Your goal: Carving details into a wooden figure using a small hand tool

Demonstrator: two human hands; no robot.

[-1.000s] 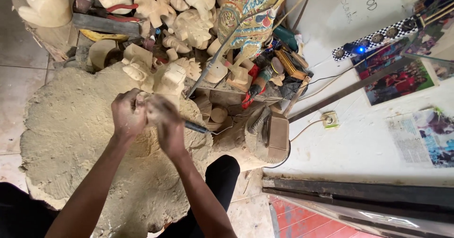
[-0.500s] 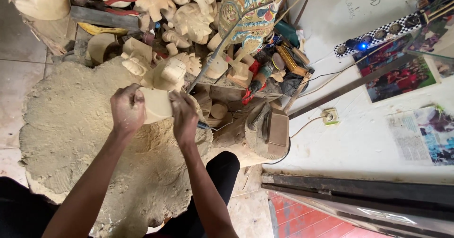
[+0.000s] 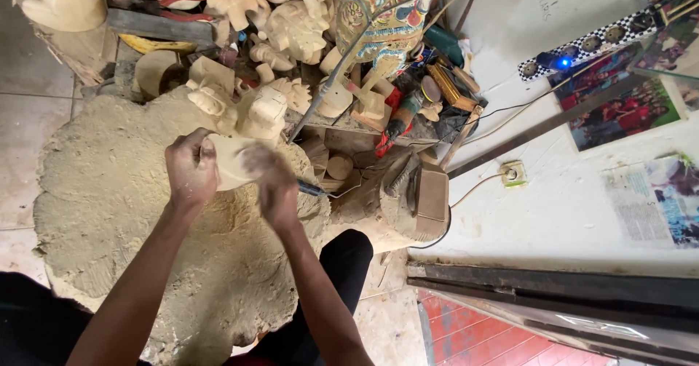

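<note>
My left hand (image 3: 191,168) grips the pale, unpainted wooden carving (image 3: 231,161) above the sawdust heap (image 3: 109,213) while my right hand (image 3: 271,185), blurred, closes on a dark-handled tool (image 3: 312,189) against it, so I judge the shaping well along but unfinished.

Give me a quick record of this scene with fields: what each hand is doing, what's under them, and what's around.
left hand: the left hand grips a pale wooden carving from its left side
right hand: the right hand lies on the carving's right side, blurred; a dark tool tip sticks out beside it
below: a broad mound of sawdust on the tiled floor
behind: a pile of unpainted carved figures, one painted carving
right: a power strip with a blue light, a wall socket
</note>
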